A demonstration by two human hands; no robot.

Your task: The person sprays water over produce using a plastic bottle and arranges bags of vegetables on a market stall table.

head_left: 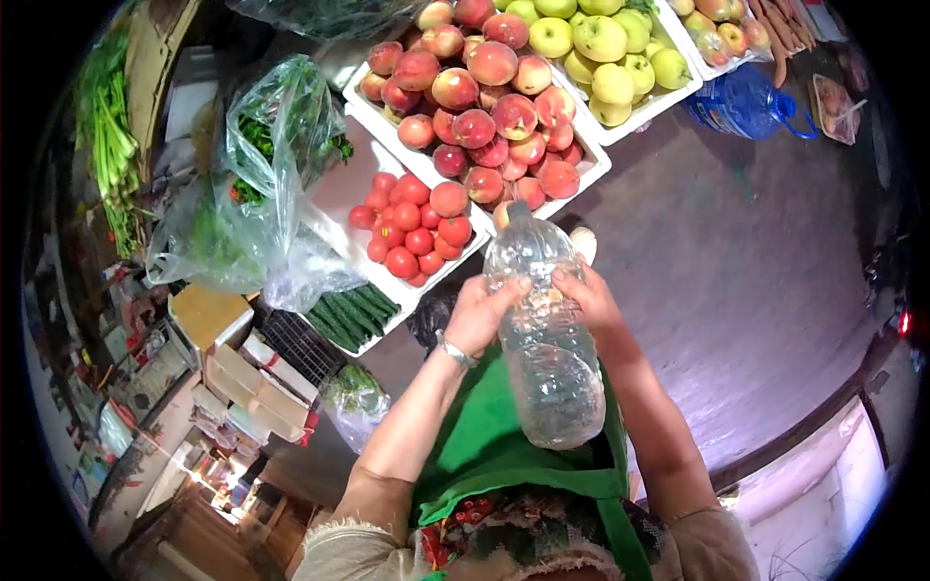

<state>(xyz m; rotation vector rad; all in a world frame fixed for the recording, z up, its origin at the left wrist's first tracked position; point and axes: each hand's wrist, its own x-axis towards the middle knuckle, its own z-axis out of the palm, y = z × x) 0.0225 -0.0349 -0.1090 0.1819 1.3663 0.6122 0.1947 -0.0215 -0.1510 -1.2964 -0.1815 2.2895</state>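
Clear plastic bottle [554,363] in both my hands, held up in front of my green apron [465,426], its neck pointing away from me and its ribbed base towards my body. My left hand [487,308], with a silvery bracelet [455,351] at the wrist, is closed on one side of it, and my right hand [589,302] is closed on the other. Both thumbs lie over the near face, pointing in towards each other; my other fingers are mostly hidden, so I can't tell just how they wrap around. I can see through the plastic, but I can't tell whether anything is inside. Beyond the neck sits a white box of peaches [492,97], heaped high, and to the right of that another holds yellow-green apples [603,44]. Just beside those apples, a big blue bottle [741,102] lies on its side on the dark floor [736,261]. Nearer my left hand, red tomatoes [412,225] are piled in a white box, with dark green cucumbers [351,315] lying in its near end. A clear bag of leafy greens [281,145] stands to the left of the tomatoes, long green stalks [111,145] lie further left, and cardboard boxes [247,382] are stacked below the bag.
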